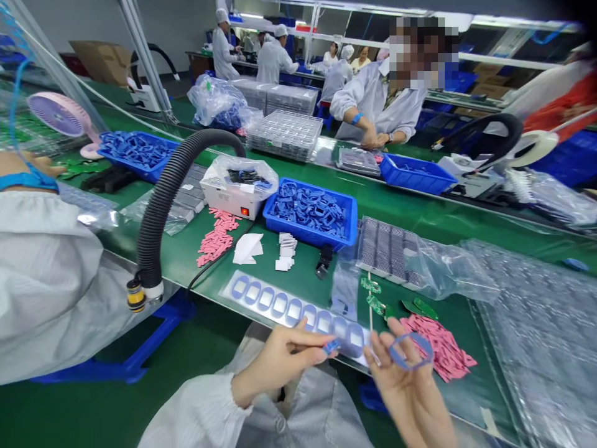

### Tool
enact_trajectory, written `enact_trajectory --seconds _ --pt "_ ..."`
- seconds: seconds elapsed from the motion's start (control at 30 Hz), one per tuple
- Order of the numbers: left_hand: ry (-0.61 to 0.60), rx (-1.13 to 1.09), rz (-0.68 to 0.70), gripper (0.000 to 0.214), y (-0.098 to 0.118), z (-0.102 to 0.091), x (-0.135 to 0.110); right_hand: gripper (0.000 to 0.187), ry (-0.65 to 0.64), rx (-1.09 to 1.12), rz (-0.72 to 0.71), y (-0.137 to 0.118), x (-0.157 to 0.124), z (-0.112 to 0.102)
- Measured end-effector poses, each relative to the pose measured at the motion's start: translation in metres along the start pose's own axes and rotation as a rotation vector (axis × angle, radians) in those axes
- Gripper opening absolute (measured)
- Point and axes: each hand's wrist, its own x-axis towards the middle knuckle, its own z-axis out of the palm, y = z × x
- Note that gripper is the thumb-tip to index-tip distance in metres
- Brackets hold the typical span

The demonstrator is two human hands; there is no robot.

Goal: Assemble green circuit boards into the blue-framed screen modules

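so my left hand [280, 367] is closed in a pinch, thumb and fingers gripping a small blue bit [332, 346] over the edge of the green bench [303, 274]. my right hand [405, 392] is up beside it, fingers part spread, gripping a blue rubber loop [411, 351] near the fingertips. the two hands are close but not touching.

just behind them, a clear strip [291, 311] lies on the bench with a row of blue rounded loops on it, and its far end runs under my hands. to the right is a heap of pink pieces [441, 348], with a few green bits [375, 295] beside it and a sheet of bubble wrap [545, 336] further over.

ahead sits a blue tray [310, 214] full of blue loops, beside a white box [236, 196] with a bag on top and a small stack of white paper [285, 252]. pink strips [217, 236] lie in front of the box, and a black ribbed hose [156, 205] arches over the bench. a co-worker's white sleeve [41, 267] fills my left side, and another person [377, 106] works across the bench, hands together on the tabletop.
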Motion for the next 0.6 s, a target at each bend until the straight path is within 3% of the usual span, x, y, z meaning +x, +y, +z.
enact_trajectory --seconds 0.1,0.23,0.33,0.43,0.5,0.6 --pt "0.044 -0.111 -0.064 0.025 0.0 -0.048 -0.049 0.04 -0.34 0.089 0.359 0.048 -0.019 0.038" --pt "0.513 -0.576 -0.085 0.026 -0.022 -0.118 -0.129 0.038 -0.664 0.21 0.703 0.139 -0.004 0.117" --pt "0.742 -0.754 -0.031 0.024 -0.04 -0.159 -0.178 0.042 -0.734 0.252 0.812 0.211 0.021 0.18" --pt "0.839 -0.793 -0.019 0.019 -0.049 -0.185 -0.208 0.042 -0.809 0.272 0.892 0.261 0.03 0.227" --pt "0.908 -0.754 -0.028 0.031 -0.049 -0.198 -0.218 0.042 -0.848 0.281 0.932 0.279 0.026 0.244" --pt "0.985 -0.697 -0.053 0.039 -0.045 -0.22 -0.215 0.046 -0.879 0.282 0.977 0.291 0.016 0.245"
